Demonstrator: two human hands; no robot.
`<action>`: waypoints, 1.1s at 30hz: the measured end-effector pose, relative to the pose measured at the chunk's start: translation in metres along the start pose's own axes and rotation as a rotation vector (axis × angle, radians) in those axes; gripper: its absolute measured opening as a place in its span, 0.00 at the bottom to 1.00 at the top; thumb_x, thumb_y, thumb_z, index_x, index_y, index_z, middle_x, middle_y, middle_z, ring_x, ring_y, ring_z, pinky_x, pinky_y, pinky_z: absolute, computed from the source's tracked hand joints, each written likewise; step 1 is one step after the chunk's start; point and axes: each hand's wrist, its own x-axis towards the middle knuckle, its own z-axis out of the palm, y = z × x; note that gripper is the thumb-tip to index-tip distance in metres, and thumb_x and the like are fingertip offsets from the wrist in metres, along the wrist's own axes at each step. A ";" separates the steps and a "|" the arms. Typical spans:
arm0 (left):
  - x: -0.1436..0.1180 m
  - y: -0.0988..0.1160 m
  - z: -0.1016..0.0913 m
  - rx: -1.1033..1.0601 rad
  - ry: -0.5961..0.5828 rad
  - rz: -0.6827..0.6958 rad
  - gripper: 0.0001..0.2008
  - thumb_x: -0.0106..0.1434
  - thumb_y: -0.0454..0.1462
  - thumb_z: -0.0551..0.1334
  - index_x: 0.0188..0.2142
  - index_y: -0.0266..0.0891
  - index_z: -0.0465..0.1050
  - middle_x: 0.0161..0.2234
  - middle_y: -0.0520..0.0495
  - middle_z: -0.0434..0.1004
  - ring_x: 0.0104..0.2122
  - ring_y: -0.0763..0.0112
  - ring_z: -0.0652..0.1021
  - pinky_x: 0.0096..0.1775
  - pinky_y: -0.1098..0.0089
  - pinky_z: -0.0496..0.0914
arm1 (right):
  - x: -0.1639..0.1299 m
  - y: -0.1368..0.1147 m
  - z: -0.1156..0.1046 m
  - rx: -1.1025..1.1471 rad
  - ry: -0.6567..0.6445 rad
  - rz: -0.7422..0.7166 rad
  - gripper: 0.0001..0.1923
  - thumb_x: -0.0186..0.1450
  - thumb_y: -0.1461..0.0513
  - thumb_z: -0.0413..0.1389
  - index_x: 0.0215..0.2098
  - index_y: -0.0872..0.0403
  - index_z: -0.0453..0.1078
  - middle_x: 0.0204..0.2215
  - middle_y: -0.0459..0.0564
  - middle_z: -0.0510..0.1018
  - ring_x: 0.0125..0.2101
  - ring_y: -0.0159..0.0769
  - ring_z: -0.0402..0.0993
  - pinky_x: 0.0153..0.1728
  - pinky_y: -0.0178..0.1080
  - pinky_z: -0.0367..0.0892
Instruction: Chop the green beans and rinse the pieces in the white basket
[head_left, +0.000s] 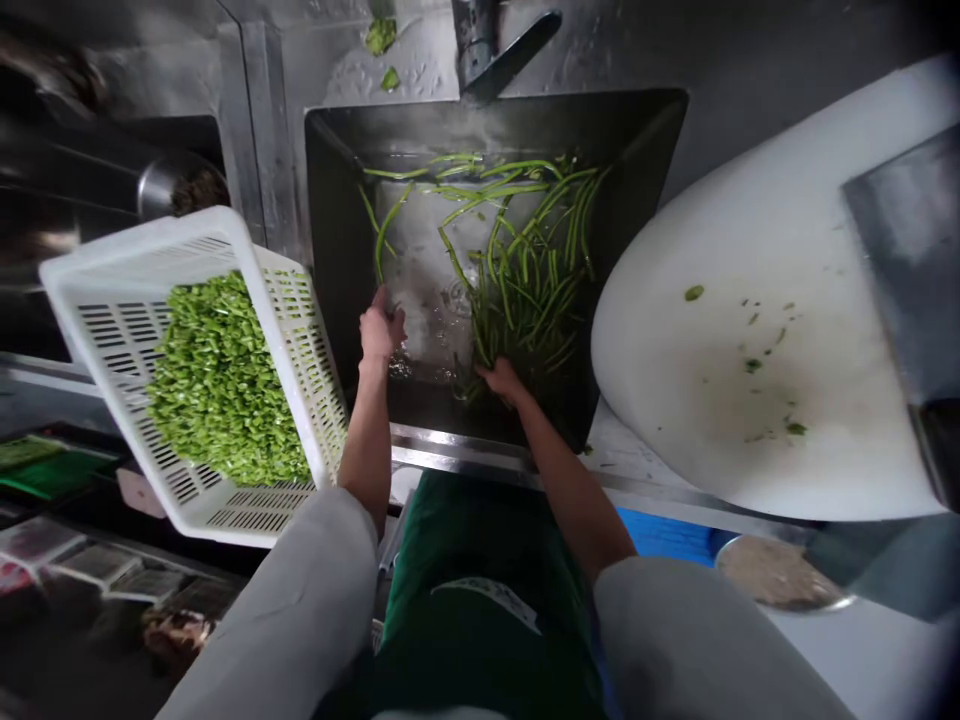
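The left hand (380, 330) is closed around some long green beans (525, 270) near the front edge of the sink (330, 200). The right hand (501, 380) lies open on the bean pile beside it. At the sink's left edge a white basket (112, 290) holds chopped beans (217, 380); a white cutting board (750, 300) is at the right.

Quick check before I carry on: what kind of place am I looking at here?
Most likely a commercial kitchen's prep area: a steel sink holding long green beans in water, a white basket of chopped greens, and a large round white cutting board beside it.
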 end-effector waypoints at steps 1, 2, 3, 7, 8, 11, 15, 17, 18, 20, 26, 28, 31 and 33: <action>-0.002 0.001 -0.002 0.003 0.022 0.014 0.26 0.78 0.35 0.60 0.73 0.36 0.69 0.39 0.46 0.84 0.33 0.67 0.83 0.45 0.65 0.77 | -0.002 0.000 -0.004 0.117 0.011 0.009 0.11 0.67 0.54 0.65 0.34 0.53 0.76 0.36 0.54 0.86 0.41 0.47 0.85 0.47 0.45 0.78; -0.005 0.002 -0.002 0.008 0.071 0.030 0.25 0.78 0.34 0.60 0.72 0.35 0.71 0.43 0.43 0.85 0.39 0.64 0.84 0.48 0.64 0.77 | -0.004 0.001 -0.010 0.228 0.019 0.013 0.14 0.68 0.52 0.65 0.31 0.52 0.74 0.31 0.51 0.84 0.35 0.44 0.83 0.43 0.44 0.79; -0.009 0.002 -0.001 0.022 0.116 0.036 0.27 0.76 0.33 0.61 0.73 0.36 0.69 0.49 0.40 0.84 0.45 0.61 0.84 0.52 0.62 0.76 | -0.008 0.001 -0.016 0.330 0.019 0.028 0.17 0.68 0.49 0.65 0.28 0.51 0.73 0.26 0.48 0.80 0.30 0.42 0.80 0.37 0.43 0.78; -0.024 0.001 0.011 0.116 0.081 -0.029 0.24 0.74 0.32 0.63 0.68 0.35 0.75 0.51 0.34 0.85 0.53 0.52 0.83 0.57 0.57 0.75 | -0.024 -0.005 -0.038 0.652 -0.089 0.068 0.23 0.62 0.44 0.70 0.26 0.50 0.71 0.20 0.45 0.75 0.20 0.36 0.71 0.25 0.40 0.72; -0.027 -0.001 0.013 0.126 0.053 -0.045 0.22 0.75 0.32 0.62 0.66 0.35 0.77 0.48 0.35 0.86 0.51 0.51 0.84 0.56 0.56 0.75 | -0.028 -0.008 -0.042 0.716 -0.148 0.034 0.22 0.59 0.45 0.73 0.28 0.50 0.72 0.22 0.46 0.78 0.22 0.36 0.74 0.26 0.39 0.73; -0.033 -0.006 0.017 0.129 0.034 -0.037 0.25 0.72 0.30 0.63 0.66 0.37 0.77 0.45 0.36 0.88 0.50 0.50 0.85 0.55 0.57 0.75 | -0.035 -0.017 -0.049 0.858 -0.282 -0.096 0.24 0.52 0.49 0.78 0.35 0.51 0.75 0.31 0.47 0.84 0.33 0.40 0.82 0.36 0.41 0.79; -0.039 -0.005 0.022 -0.082 0.031 0.030 0.19 0.72 0.32 0.62 0.59 0.38 0.82 0.46 0.39 0.88 0.41 0.59 0.87 0.48 0.64 0.77 | -0.035 -0.029 -0.049 0.887 -0.271 -0.156 0.31 0.53 0.39 0.76 0.39 0.51 0.76 0.28 0.45 0.80 0.29 0.40 0.81 0.30 0.42 0.77; -0.041 0.003 0.030 -0.258 -0.059 0.090 0.18 0.70 0.33 0.63 0.57 0.39 0.83 0.47 0.42 0.88 0.37 0.64 0.86 0.44 0.67 0.77 | -0.033 -0.033 -0.046 0.859 -0.265 -0.170 0.34 0.55 0.31 0.70 0.37 0.50 0.75 0.26 0.45 0.79 0.28 0.41 0.80 0.28 0.43 0.76; -0.043 0.009 0.035 -0.331 -0.102 0.123 0.15 0.70 0.34 0.64 0.53 0.38 0.85 0.45 0.43 0.88 0.36 0.65 0.85 0.43 0.68 0.76 | -0.032 -0.035 -0.044 0.836 -0.257 -0.169 0.36 0.55 0.28 0.68 0.35 0.50 0.75 0.25 0.46 0.78 0.27 0.42 0.80 0.27 0.43 0.76; -0.045 0.024 0.045 -0.439 -0.107 0.182 0.09 0.70 0.38 0.66 0.42 0.37 0.86 0.38 0.45 0.87 0.36 0.66 0.84 0.42 0.70 0.75 | -0.030 -0.039 -0.038 0.788 -0.227 -0.166 0.38 0.54 0.25 0.66 0.31 0.48 0.72 0.21 0.45 0.74 0.25 0.42 0.78 0.26 0.43 0.74; -0.048 0.065 0.067 -0.577 -0.196 0.281 0.14 0.65 0.46 0.75 0.40 0.37 0.85 0.25 0.52 0.77 0.25 0.71 0.74 0.30 0.71 0.66 | -0.023 -0.044 -0.025 0.654 -0.132 -0.275 0.35 0.56 0.27 0.65 0.31 0.48 0.73 0.20 0.46 0.75 0.28 0.44 0.78 0.28 0.43 0.73; -0.046 0.072 0.070 -0.509 -0.243 0.323 0.10 0.64 0.42 0.74 0.36 0.36 0.84 0.23 0.53 0.75 0.24 0.72 0.72 0.30 0.71 0.64 | -0.018 -0.045 -0.022 0.580 -0.031 -0.353 0.34 0.58 0.30 0.65 0.36 0.50 0.77 0.24 0.48 0.79 0.34 0.46 0.80 0.36 0.45 0.77; -0.041 0.075 0.073 -0.425 -0.253 0.372 0.14 0.66 0.36 0.68 0.24 0.37 0.77 0.20 0.53 0.72 0.23 0.73 0.69 0.29 0.71 0.61 | -0.010 -0.045 -0.022 0.444 0.050 -0.500 0.31 0.62 0.34 0.63 0.42 0.52 0.80 0.35 0.51 0.86 0.46 0.49 0.82 0.53 0.51 0.78; -0.034 0.071 0.072 -0.466 -0.282 0.328 0.16 0.65 0.35 0.66 0.20 0.38 0.73 0.18 0.54 0.70 0.21 0.74 0.67 0.28 0.71 0.60 | -0.006 -0.039 -0.023 0.320 0.065 -0.520 0.28 0.65 0.37 0.62 0.42 0.52 0.80 0.39 0.53 0.87 0.49 0.52 0.82 0.58 0.54 0.76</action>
